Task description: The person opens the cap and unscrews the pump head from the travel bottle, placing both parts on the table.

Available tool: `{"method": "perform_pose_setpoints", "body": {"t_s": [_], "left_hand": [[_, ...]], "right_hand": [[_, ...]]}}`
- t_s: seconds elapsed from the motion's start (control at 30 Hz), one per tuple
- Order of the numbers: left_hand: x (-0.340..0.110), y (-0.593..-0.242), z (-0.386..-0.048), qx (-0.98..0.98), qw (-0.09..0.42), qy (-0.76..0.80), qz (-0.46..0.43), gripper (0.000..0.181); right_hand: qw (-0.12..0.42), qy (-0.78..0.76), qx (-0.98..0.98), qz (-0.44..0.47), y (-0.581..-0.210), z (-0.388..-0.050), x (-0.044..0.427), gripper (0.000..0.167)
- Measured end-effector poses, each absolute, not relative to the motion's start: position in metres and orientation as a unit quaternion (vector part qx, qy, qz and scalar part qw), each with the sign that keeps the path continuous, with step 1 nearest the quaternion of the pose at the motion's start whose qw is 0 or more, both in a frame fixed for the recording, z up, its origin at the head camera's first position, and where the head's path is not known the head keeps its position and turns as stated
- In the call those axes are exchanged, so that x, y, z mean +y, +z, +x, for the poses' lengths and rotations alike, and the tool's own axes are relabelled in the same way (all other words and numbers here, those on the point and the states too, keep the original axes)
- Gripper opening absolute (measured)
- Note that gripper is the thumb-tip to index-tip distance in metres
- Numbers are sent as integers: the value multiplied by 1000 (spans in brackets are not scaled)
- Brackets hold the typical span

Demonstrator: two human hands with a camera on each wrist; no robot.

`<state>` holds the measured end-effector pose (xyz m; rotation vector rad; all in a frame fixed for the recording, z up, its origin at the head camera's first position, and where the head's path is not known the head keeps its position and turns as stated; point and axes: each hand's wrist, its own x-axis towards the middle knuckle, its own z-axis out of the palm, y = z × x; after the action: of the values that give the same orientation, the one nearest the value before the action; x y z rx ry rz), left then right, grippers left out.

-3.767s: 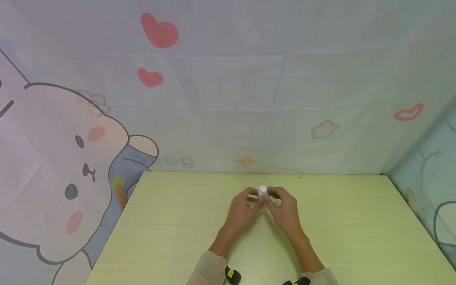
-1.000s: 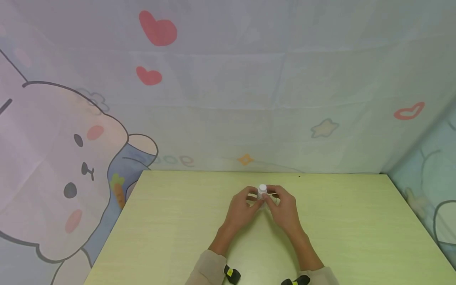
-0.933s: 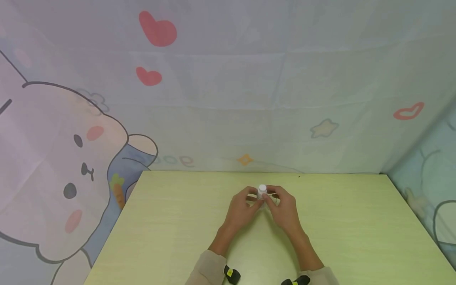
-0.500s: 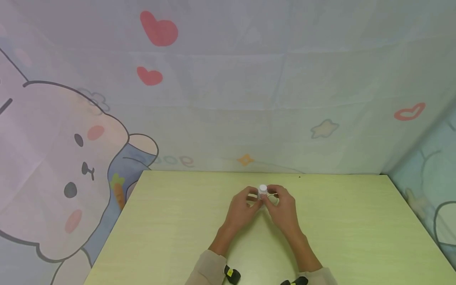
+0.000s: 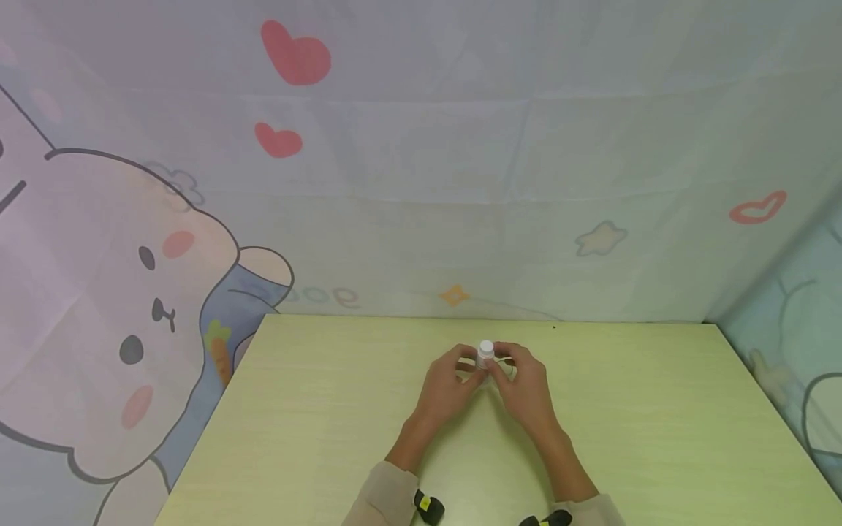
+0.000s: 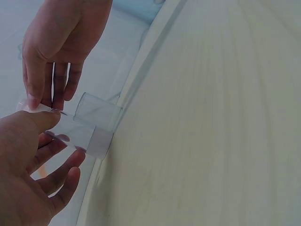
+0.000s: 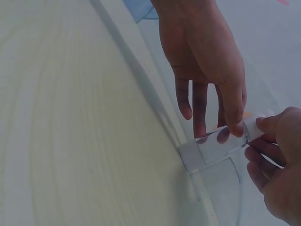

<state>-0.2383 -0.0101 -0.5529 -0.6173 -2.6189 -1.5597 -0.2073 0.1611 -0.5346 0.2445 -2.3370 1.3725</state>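
A small clear cylindrical bottle [image 5: 484,360] with a white cap [image 5: 486,346] stands upright near the middle of the table's back part. Its white base [image 7: 190,156] touches the tabletop in the right wrist view. My left hand [image 5: 444,391] grips the clear body from the left, with thumb and fingertips round it. From the other side, my right hand [image 5: 528,389] pinches the bottle's white upper part between thumb and fingers. Close beside the bottle, on my right hand's side, is a clear cup [image 6: 99,111]. My right hand partly hides the cup in the head view.
The pale wooden table [image 5: 289,424] ends at a back edge just beyond the hands. Behind it hangs a cloth backdrop [image 5: 421,161] with hearts and a cartoon rabbit. Black wrist devices [image 5: 430,507] sit at both cuffs.
Both hands stay round the bottle. My right thumb and fingers shift slightly left at its top half a second ago, then back; the bottle stays in place.
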Motion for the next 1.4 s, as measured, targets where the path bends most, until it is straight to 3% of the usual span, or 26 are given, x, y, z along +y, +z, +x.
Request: {"method": "perform_pose_setpoints", "body": {"t_s": [0.7,1.4], "left_hand": [[-9,-555,-239,-839,20,-505,-201,35],[-11,-554,-239,-842,22,-503,-197,37]], "right_hand": [[228,491,-838,62,-534,-204,155,26],[211,489,-840,104,-534,-207,161,29]]}}
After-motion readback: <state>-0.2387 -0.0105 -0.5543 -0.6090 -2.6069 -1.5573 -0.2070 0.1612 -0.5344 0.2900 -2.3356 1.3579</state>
